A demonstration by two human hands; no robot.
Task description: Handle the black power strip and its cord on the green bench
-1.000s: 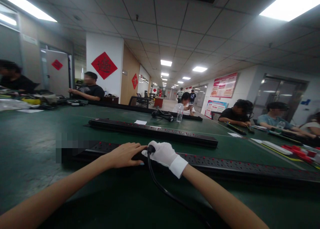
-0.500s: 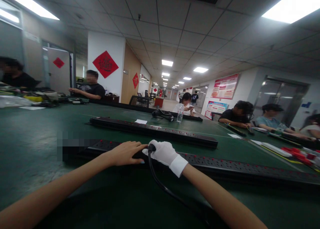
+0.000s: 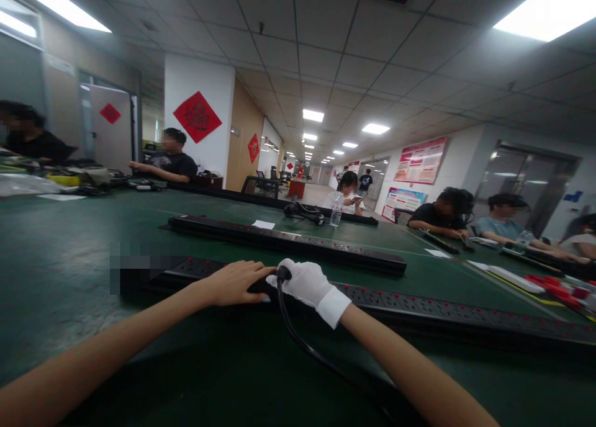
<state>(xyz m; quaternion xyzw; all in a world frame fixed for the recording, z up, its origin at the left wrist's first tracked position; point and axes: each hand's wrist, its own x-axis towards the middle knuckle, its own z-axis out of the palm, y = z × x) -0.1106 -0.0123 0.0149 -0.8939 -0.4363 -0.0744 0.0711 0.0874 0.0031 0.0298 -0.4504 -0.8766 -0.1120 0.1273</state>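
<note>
A long black power strip [image 3: 419,309] with red marks along its sockets lies across the green table in front of me. My left hand [image 3: 239,282], bare, grips the strip from above, thumb on its near side and fingers over the top. Beside it, my right hand [image 3: 305,285] wears a white glove and holds a black power plug [image 3: 282,273] against the top of the strip. The plug's prongs are hidden. From the plug a black cord [image 3: 302,343] runs down toward the table's near edge.
Farther back lies a second black power strip [image 3: 288,244], with a paper slip [image 3: 264,224] behind it. A water bottle [image 3: 336,211] and a coiled black cable [image 3: 302,213] stand beyond. Several people sit around the table; red items [image 3: 552,287] lie at the right.
Both hands keep nearly the same place on the strip, and the plug stays in my right hand. The view has shifted very slightly.
</note>
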